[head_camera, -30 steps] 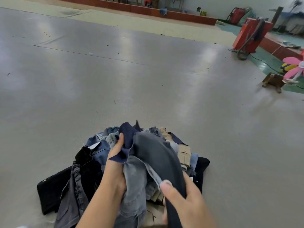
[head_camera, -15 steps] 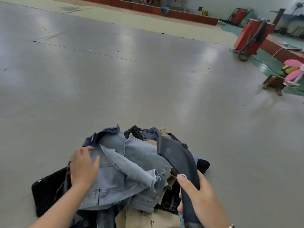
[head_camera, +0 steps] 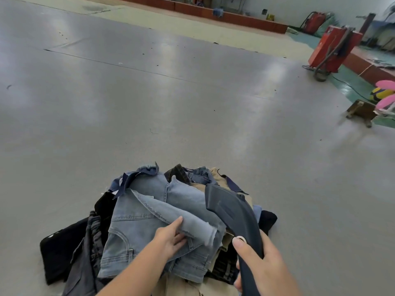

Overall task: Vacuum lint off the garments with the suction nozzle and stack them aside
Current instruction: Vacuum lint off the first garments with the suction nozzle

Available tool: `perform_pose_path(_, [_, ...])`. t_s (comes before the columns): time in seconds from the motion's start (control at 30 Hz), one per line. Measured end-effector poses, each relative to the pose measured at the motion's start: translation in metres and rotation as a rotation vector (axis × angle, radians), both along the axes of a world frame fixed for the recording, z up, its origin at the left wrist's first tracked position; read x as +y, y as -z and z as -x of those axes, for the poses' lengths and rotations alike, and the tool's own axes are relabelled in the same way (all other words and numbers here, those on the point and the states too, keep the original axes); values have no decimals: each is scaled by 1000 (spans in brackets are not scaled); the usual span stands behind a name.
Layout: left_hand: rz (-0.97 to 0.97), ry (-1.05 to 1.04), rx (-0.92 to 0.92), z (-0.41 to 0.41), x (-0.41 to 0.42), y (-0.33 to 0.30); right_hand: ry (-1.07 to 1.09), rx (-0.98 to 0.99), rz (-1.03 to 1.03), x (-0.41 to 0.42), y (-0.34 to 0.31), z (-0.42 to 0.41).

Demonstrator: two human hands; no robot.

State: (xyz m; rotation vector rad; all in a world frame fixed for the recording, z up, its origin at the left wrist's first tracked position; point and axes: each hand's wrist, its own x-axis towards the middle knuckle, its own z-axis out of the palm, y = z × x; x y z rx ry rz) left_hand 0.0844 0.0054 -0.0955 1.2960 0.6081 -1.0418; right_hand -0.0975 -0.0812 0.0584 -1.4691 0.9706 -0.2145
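1. Now you are holding the suction nozzle in your right hand, fingers and thumb wrapped round its neck, with the wide mouth hovering over the far right of the pile of garments on the grey floor.
2. Your left hand is pinching the loose flap of the light-blue jeans lying on top, thumb over and fingers under the cloth.
3. Judgement: the step in hand is readying the top garment for the nozzle. You are best served by pulling that flap flat and taut, then laying the nozzle mouth flush on the denim.
4. Stroke along the weave, not across raw hems; the frayed edges look likely to be sucked in.
5. Materials: the jeans are a washed, stiff-looking twill with stitched seams and a curved pocket. Under them are lying black, grey and khaki pieces, crumpled and overlapping.
6. The nozzle is a smooth, dark, matte moulding, flaring from a narrow neck.
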Motion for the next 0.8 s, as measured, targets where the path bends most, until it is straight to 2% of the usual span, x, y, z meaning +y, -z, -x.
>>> perform_pose_path(0.13, [77,-187,37,0,-9,-20,10,-22,5,-2,-4,5])
perform_pose_path(0.17, [52,-171,-27,1,-9,-31,-3,-19,15,-3,-6,7])
perform_pose_path(0.27, [-161,26,-446,-1,4,-65,-48,-2,40,-5,-13,11])
perform_pose_path(0.33, [-178,150,-570,3,23,-89,-98,-8,93,-4,-15,14])
perform_pose_path(0.4, [16,147,-473,15,40,-112,-179,-26,132,1,-19,16])
perform_pose_path(0.47, [205,52,-330,24,49,-123,-244,-39,127,8,-21,18])
perform_pose_path(0.6, [295,-37,-175,22,49,-105,-288,7,132,19,-17,15])
perform_pose_path(0.67, [196,-40,-121,24,43,-84,-254,35,106,19,-15,11])
perform_pose_path(0.73, [6,36,-134,32,33,-56,-159,41,116,13,-14,11])
perform_pose_path(0.8, [-253,291,-407,45,18,-23,-40,44,131,3,-15,13])
